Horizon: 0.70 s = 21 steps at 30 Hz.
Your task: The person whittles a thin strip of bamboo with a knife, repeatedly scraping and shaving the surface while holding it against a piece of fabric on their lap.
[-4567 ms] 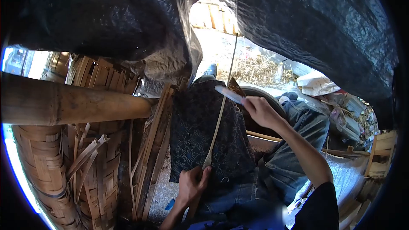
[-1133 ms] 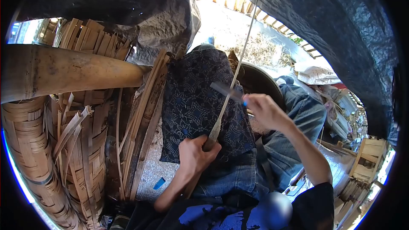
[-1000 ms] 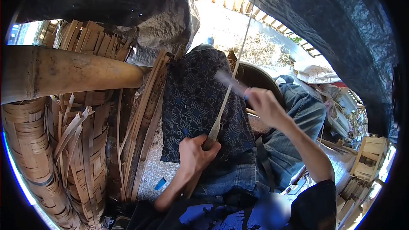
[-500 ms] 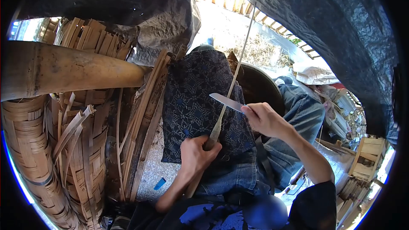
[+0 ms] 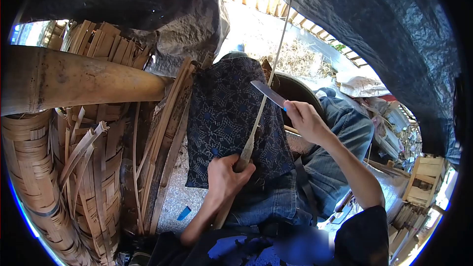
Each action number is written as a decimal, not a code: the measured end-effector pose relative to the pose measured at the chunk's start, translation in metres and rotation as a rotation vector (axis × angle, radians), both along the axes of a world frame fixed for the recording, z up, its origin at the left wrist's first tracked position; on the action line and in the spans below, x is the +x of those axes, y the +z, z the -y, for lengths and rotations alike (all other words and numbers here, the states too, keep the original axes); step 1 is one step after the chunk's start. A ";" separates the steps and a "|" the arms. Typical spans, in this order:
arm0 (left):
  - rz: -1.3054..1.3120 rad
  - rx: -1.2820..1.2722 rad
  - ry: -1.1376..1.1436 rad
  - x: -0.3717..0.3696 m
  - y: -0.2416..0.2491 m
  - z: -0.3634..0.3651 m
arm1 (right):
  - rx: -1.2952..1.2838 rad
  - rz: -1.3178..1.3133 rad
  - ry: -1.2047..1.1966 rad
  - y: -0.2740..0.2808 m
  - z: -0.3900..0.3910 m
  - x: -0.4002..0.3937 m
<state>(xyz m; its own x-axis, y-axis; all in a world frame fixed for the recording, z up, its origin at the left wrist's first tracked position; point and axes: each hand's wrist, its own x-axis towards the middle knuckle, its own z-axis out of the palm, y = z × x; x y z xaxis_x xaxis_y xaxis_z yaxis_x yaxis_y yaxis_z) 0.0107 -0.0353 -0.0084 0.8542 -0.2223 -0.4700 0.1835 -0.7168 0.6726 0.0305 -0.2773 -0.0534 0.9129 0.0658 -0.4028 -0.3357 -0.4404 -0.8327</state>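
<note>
My left hand (image 5: 229, 175) is wrapped round the thick lower end of a long, pale bamboo strip (image 5: 259, 116), low over my lap. From there the strip slants up and away toward the top of the view, growing thinner. In my right hand (image 5: 306, 123) is a knife (image 5: 268, 92), gripped by a handle that my fingers mostly hide. Its broad blade points up and left, crossing the strip about midway; whether it touches cannot be made out. Beneath both lies a dark patterned cloth (image 5: 221, 113) spread over my leg.
A thick bamboo pole (image 5: 93, 81) juts in from the left above a woven bamboo basket (image 5: 29, 167). Split bamboo lengths (image 5: 165, 143) lean beside my leg. A round dark container (image 5: 290, 93) stands beyond the cloth, and a wooden crate (image 5: 423, 177) sits at right.
The knife and my right hand have moved up along the strip, away from my left hand. The strip's far end has swung slightly left. My left hand keeps its grip.
</note>
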 end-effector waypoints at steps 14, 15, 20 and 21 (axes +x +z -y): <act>-0.023 0.032 -0.012 0.001 -0.001 -0.001 | -0.023 0.112 0.075 0.001 -0.018 -0.028; -0.052 0.023 0.003 0.001 -0.001 -0.001 | -0.027 0.235 0.167 0.002 -0.022 -0.035; 0.015 0.007 0.018 -0.002 -0.005 0.003 | 0.052 -0.018 -0.059 -0.004 0.001 -0.003; 0.006 -0.030 0.044 -0.002 -0.005 0.002 | 0.021 0.037 -0.032 -0.007 0.001 -0.003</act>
<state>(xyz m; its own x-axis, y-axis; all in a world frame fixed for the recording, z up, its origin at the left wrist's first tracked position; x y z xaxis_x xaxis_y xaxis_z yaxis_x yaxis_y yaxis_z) 0.0084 -0.0371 -0.0129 0.8665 -0.1984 -0.4582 0.2099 -0.6879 0.6948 0.0277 -0.2783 -0.0605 0.9290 0.0451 -0.3672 -0.3176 -0.4119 -0.8541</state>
